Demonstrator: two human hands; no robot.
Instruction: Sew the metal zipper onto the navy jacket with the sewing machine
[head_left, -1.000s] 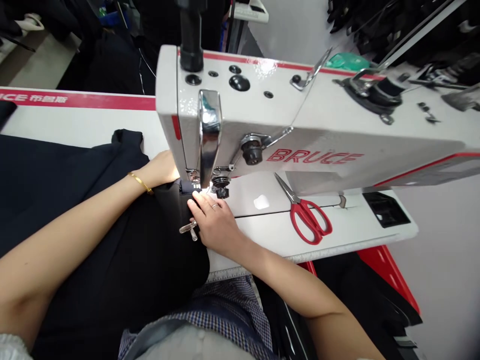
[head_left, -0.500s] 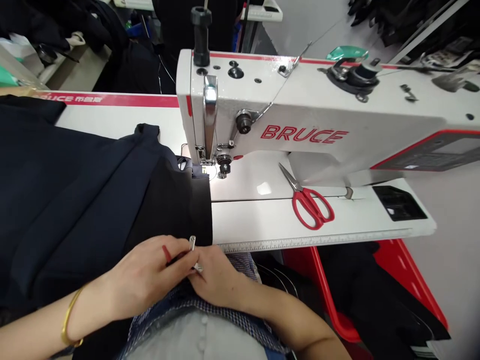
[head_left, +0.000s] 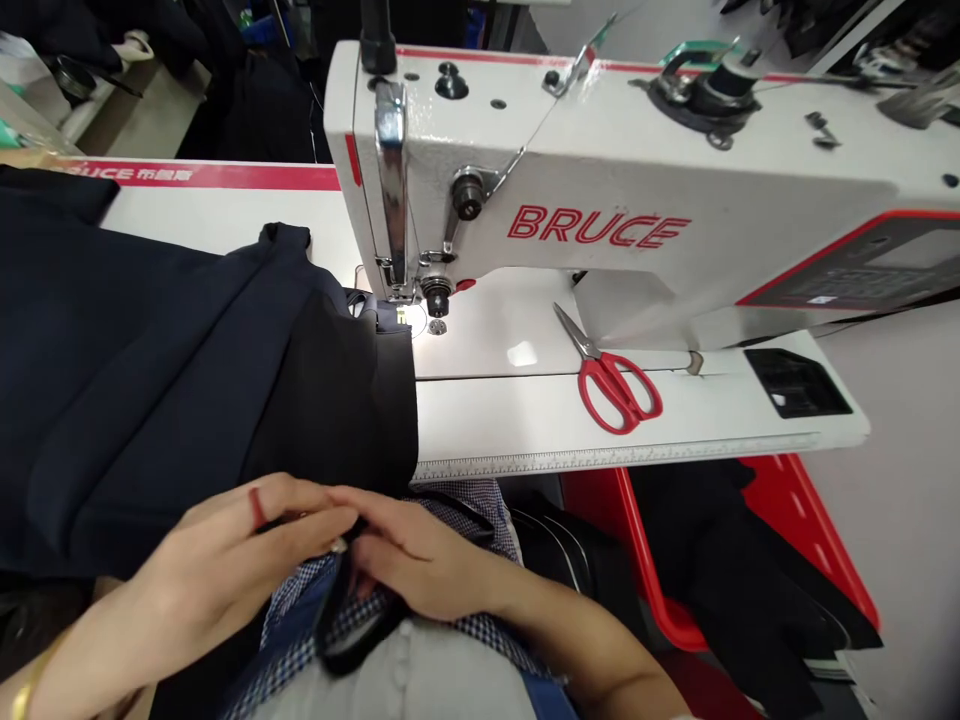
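Note:
My left hand [head_left: 225, 565] and my right hand [head_left: 424, 568] meet close to my body, below the table's front edge. Their fingertips pinch the near edge of the dark fabric [head_left: 150, 400], and a black strip of it [head_left: 352, 615] hangs between them over my checked shirt. The fabric spreads over the left half of the table and runs up to the needle area [head_left: 409, 318] of the white BRUCE sewing machine [head_left: 600, 170]. A red band sits on one finger of the left hand. Whether the small metal snips are still in my right hand is hidden.
Red-handled scissors [head_left: 619, 385] lie on the white table [head_left: 570, 415] under the machine arm. A ruler strip runs along the table's front edge [head_left: 600, 460]. A red bin [head_left: 780, 520] with dark cloth stands at the lower right. Dark garments pile up behind the table.
Both hands left the presser foot and came back to the fabric's near edge by my body. They have since dropped slightly lower, and the snips seen between them have gone out of sight.

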